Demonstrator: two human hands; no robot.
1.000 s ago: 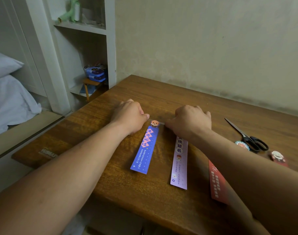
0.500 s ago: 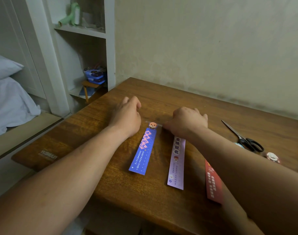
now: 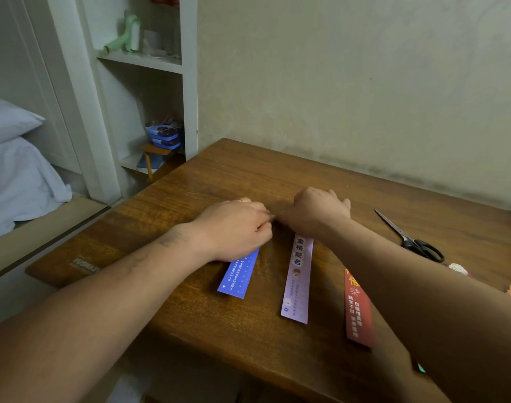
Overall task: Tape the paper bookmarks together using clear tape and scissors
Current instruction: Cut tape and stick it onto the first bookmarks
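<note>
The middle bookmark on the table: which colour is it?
It is a pale purple bookmark, with dark lettering; head view.

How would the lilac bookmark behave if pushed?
The lilac bookmark is a thin flat strip, so probably light and floppy if lifted by one end. Flat on the smooth wooden table, it would likely slide, not roll.

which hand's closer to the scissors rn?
Right. The right hand sits at the top of the lilac bookmark, with the scissors lying apart to its right. The left hand is farther left, over the blue bookmark.
</note>
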